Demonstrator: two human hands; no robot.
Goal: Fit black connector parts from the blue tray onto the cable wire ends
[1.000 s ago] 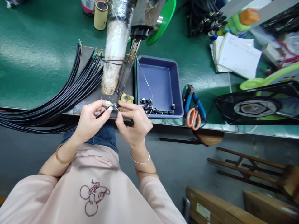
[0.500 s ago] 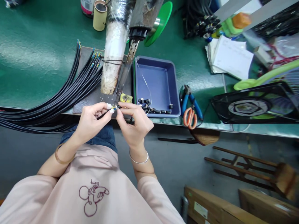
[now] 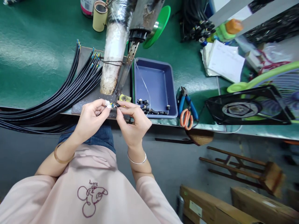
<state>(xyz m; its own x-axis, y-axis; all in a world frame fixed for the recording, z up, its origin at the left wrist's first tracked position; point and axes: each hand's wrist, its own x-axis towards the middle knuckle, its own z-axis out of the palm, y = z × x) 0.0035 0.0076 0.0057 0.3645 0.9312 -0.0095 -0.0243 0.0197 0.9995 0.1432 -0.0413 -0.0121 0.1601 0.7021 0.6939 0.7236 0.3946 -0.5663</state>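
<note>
My left hand (image 3: 93,117) pinches a cable by its end, where thin coloured wires (image 3: 112,105) stick out past the white-covered fingertips. Most of that cable is hidden by the fingers. Facing it, my right hand (image 3: 133,123) is closed on a small black connector (image 3: 117,105) between thumb and fingers. Wires and connector lie close together; whether they touch I cannot tell. Just above them is the tip of a soldering iron (image 3: 126,73), mounted pointing down. A yellow sponge piece (image 3: 125,98) lies behind my right fingertips.
A bundle of black cables (image 3: 63,93) spreads across the left. To the right, a blue tray (image 3: 174,90) holds several black connectors. Past it lie blue-handled pliers (image 3: 192,104), orange-handled scissors (image 3: 186,119) and a black fan (image 3: 247,107). A wrapped pipe (image 3: 112,59) hangs beside the iron.
The view has shifted slightly, so the right-hand objects sit further left. Both hands stay close under the iron, with a small change in the angle of the wires and connector.
</note>
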